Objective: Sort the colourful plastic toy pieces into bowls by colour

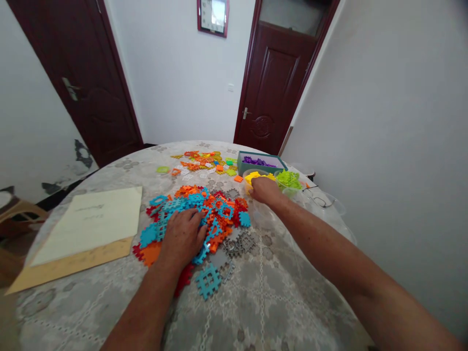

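Two hands at work, one on the mixed pile, one at the yellow bowl.
From where I stand, the left hand [185, 236] lies palm down, its grip loosely spread over the blue pieces [170, 207] in the heap on the counter [292, 292], perhaps to steady or sift them. The right hand [266, 189] reaches to the yellow pieces [256, 175] in a clear bowl [247, 185] (its fingertips are hidden, so I cannot tell whether that grip pinches anything). Green pieces [288, 179] and boxed purple pieces [258, 161] sit alongside, presumably contained to keep colours apart.
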The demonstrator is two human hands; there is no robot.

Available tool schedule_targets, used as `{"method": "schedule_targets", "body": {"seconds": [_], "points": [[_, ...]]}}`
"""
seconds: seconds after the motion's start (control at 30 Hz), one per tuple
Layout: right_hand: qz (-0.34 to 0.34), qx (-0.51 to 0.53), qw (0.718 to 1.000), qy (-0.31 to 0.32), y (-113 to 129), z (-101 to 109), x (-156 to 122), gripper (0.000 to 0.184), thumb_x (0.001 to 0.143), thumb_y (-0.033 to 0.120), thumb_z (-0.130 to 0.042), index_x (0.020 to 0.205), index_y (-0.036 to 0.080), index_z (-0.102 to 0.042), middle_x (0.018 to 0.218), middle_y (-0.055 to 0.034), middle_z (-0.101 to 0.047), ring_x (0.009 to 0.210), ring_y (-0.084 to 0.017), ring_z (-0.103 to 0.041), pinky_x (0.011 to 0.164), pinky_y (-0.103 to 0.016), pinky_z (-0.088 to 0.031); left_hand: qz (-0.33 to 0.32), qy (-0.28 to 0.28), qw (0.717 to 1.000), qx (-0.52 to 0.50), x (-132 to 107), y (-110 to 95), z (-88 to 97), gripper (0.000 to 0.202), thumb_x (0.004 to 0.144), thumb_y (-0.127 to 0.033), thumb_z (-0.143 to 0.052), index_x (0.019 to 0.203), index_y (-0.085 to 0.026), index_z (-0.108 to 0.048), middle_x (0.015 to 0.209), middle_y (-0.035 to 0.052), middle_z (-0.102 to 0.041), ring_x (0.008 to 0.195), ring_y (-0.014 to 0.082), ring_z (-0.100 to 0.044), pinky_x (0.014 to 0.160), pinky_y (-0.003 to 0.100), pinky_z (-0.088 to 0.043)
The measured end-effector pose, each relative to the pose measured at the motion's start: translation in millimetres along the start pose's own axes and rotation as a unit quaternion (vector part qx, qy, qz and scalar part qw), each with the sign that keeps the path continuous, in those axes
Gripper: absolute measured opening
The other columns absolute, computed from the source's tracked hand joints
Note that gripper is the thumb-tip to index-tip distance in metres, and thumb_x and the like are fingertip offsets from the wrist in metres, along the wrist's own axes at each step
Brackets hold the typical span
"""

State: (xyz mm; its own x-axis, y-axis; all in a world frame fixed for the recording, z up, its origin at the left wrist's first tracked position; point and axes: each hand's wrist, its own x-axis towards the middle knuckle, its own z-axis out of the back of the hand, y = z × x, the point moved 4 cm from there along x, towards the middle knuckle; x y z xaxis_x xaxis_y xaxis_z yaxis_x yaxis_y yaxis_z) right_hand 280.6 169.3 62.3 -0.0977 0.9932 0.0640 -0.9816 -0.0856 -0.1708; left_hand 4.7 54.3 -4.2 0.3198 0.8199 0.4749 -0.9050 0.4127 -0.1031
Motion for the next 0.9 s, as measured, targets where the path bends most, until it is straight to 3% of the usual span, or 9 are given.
{"method": "schedule_targets", "body": {"seconds": [0.13,0.27,0.47,0.6,0.73,0.83,0.9], "points": [[-0.030,-0.028,0.999,0.004,14.4,-7.4,7.6,0.033,0.096,0.020,-0.055,0.120,0.010,-0.076,0.119,-0.0246,-0.074,0.110,-0.034,-0.074,0.092,-0.043,-0.057,0.002,-0.005,1.000,-0.022,-0.2,-3.9,4.3,0.026,0.095,-0.032,-0.059,0.116,-0.022,-0.071,0.120,0.0139,-0.072,0.114,0.0318,-0.066,0.103,0.050,-0.047],[-0.035,-0.056,0.998,0.005,19.5,-3.5,9.9,0.031,0.097,0.017,-0.055,0.117,0.009,-0.077,0.116,-0.0269,-0.074,0.107,-0.034,-0.075,0.091,-0.043,-0.058,0.005,-0.025,0.998,-0.054,-0.8,-2.9,6.0,0.023,0.096,-0.029,-0.060,0.114,-0.020,-0.071,0.115,0.0132,-0.072,0.110,0.0302,-0.065,0.100,0.048,-0.048],[-0.001,-0.087,0.996,-0.008,30.6,17.3,0.9,0.032,0.098,0.016,-0.051,0.116,0.007,-0.076,0.115,-0.0268,-0.074,0.109,-0.034,-0.073,0.091,-0.040,-0.056,0.044,-0.142,0.986,-0.078,-2.9,9.1,14.5,0.019,0.097,-0.026,-0.058,0.110,-0.018,-0.069,0.112,0.0129,-0.072,0.111,0.0300,-0.064,0.105,0.049,-0.047],[0.034,-0.093,0.994,-0.035,45.0,42.2,-12.2,0.033,0.098,0.015,-0.048,0.118,0.011,-0.074,0.118,-0.0239,-0.073,0.109,-0.033,-0.072,0.089,-0.039,-0.055,0.102,-0.219,0.966,-0.089,-5.2,23.2,22.0,0.023,0.100,-0.029,-0.053,0.114,-0.017,-0.067,0.115,0.0135,-0.072,0.116,0.0303,-0.063,0.110,0.049,-0.045],[0.072,-0.068,0.989,-0.107,66.7,84.8,-37.4,0.027,0.100,0.021,-0.050,0.112,0.015,-0.073,0.111,-0.0196,-0.074,0.099,-0.030,-0.072,0.081,-0.035,-0.052,0.182,-0.266,0.939,-0.118,-7.9,40.6,27.8,0.033,0.103,-0.034,-0.045,0.120,-0.016,-0.067,0.121,0.0150,-0.071,0.120,0.0300,-0.062,0.112,0.049,-0.043],[0.116,0.025,0.980,-0.157,85.2,117.8,-60.8,0.020,0.099,0.025,-0.053,0.098,0.017,-0.072,0.100,-0.0140,-0.074,0.092,-0.025,-0.069,0.076,-0.031,-0.048,0.245,-0.287,0.913,-0.158,-10.5,55.0,31.2,0.043,0.106,-0.040,-0.037,0.122,-0.014,-0.067,0.122,0.0167,-0.070,0.121,0.0292,-0.062,0.112,0.048,-0.044],[0.153,0.147,0.961,-0.175,96.4,130.6,-74.0,0.014,0.095,0.024,-0.057,0.092,0.018,-0.070,0.094,-0.0099,-0.073,0.087,-0.022,-0.067,0.074,-0.029,-0.047,0.277,-0.297,0.895,-0.184,-12.5,64.2,32.1,0.049,0.106,-0.043,-0.031,0.122,-0.014,-0.067,0.123,0.0167,-0.071,0.122,0.0284,-0.062,0.112,0.047,-0.045]]}}
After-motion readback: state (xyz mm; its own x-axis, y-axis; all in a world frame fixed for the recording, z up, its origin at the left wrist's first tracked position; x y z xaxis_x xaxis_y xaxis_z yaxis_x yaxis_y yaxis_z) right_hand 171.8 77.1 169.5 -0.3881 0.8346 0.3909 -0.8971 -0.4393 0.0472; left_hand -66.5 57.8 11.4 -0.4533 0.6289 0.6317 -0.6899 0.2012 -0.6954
